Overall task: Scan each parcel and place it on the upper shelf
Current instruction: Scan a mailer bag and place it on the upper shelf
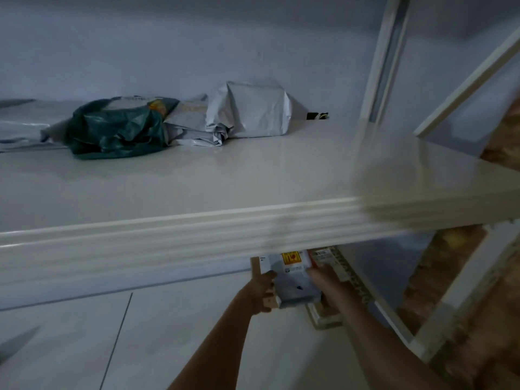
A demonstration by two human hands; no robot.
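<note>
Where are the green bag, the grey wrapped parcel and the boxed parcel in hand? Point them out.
green bag point(118, 133), head view, crumpled front.
grey wrapped parcel point(253, 111), head view, front face.
boxed parcel point(295, 288), head view, grey top face.

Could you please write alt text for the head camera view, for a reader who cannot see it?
Below a white shelf, a person's left hand and right hand hold a labelled parcel over a pale floor. On the shelf, near the wall, lie a green bag and grey wrapped parcels.
</note>
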